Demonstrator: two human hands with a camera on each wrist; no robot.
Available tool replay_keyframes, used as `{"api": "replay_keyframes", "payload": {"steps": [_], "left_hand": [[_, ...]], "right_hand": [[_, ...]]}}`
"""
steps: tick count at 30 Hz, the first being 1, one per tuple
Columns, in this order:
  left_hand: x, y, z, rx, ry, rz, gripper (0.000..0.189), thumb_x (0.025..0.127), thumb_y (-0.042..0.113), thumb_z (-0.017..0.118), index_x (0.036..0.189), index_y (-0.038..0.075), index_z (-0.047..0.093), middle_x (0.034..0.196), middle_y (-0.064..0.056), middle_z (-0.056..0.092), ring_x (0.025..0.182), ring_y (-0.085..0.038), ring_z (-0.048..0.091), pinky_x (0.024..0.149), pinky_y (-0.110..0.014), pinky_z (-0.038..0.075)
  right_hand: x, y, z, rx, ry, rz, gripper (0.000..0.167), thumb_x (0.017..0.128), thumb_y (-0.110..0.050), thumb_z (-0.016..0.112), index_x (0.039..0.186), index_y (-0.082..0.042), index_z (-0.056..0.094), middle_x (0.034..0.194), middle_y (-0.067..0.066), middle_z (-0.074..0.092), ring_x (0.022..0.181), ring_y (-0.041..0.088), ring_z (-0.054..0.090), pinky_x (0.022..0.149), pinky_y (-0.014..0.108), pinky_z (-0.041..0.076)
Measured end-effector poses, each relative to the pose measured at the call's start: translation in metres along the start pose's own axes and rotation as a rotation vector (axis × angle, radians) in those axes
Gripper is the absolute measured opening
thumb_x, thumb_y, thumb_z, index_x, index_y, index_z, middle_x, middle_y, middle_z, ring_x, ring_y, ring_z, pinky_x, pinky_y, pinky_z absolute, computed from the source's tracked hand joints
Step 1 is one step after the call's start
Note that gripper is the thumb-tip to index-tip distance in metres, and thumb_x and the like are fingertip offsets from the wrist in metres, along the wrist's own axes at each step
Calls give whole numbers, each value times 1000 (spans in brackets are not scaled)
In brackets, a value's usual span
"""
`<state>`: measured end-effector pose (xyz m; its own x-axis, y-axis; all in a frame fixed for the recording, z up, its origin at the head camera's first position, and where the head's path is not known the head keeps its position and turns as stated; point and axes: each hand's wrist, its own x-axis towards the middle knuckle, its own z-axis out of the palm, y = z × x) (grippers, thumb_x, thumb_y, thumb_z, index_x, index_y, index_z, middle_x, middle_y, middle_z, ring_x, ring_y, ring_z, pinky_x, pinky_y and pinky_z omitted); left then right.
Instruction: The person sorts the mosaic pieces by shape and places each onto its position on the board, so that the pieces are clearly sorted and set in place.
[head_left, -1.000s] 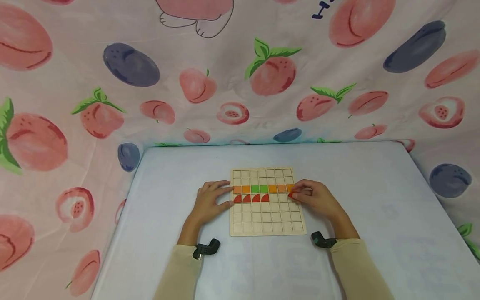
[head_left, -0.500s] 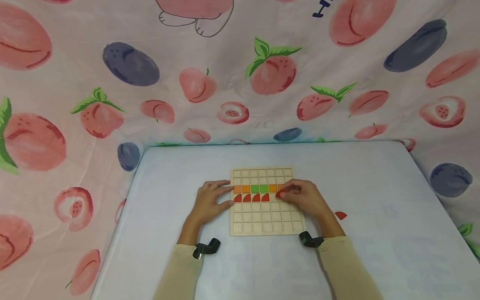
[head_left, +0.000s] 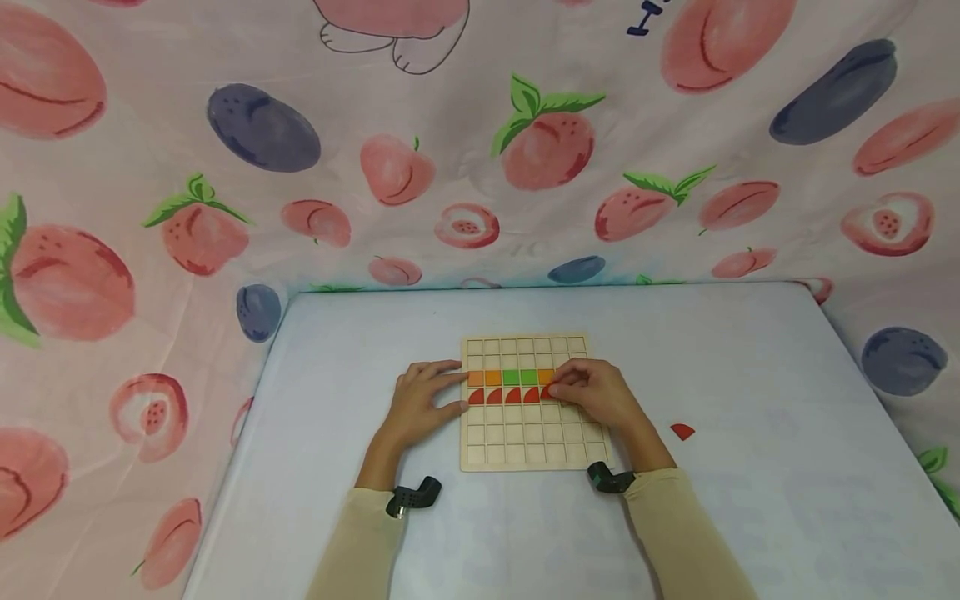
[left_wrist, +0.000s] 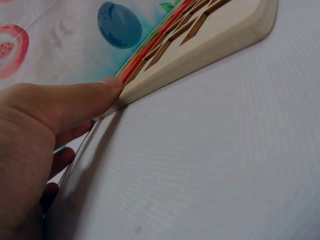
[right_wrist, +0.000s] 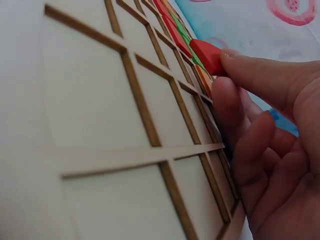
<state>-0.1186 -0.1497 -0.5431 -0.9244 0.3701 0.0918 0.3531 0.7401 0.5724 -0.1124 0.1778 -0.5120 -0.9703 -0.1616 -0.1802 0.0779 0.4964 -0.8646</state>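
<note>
A pale wooden grid board [head_left: 517,437] lies on the table, with a row of orange and green square tiles [head_left: 511,377]. Below that row, red quarter-circle pieces [head_left: 494,397] fill the leftmost cells. My right hand [head_left: 600,398] pinches another red quarter-circle piece [right_wrist: 205,56] between thumb and forefinger, over the fifth cell of the red row. It hides the right end of the tile row. At the board's left edge, my left hand [head_left: 420,402] rests with fingers extended, its thumb [left_wrist: 95,97] touching the rim in the left wrist view.
One loose red quarter-circle piece [head_left: 682,432] lies on the white table [head_left: 780,400], right of the right forearm. Black wrist cameras sit on both wrists. A fruit-print cloth [head_left: 420,92] hangs behind the table.
My right hand has moved left along the red row with its piece, from the board's right edge to the fifth cell. The loose red piece has come into view. My left hand stays put.
</note>
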Motion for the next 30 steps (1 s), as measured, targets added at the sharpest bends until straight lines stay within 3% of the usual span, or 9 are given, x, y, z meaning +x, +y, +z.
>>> {"api": "replay_keyframes", "payload": {"steps": [9,30], "left_hand": [[0,1,-1,4,-13,-12,51,88,45,76,136,28,68,149,7,57,131,-21,47,105,-48,36],[0,1,0,16,-22,-24,51,89,47,75,136,29,67,150,7,55,133,-21,46,107,-48,35]], "right_hand": [[1,2,2,-23,15,16,12,88,-20,81,97,-13,76,84,2,74,66,19,65,64,30,54],[1,8,1,-34,-6,3,14,87,-19,82,97,-11,77,82,2,74,61,18,65,61,29,54]]}}
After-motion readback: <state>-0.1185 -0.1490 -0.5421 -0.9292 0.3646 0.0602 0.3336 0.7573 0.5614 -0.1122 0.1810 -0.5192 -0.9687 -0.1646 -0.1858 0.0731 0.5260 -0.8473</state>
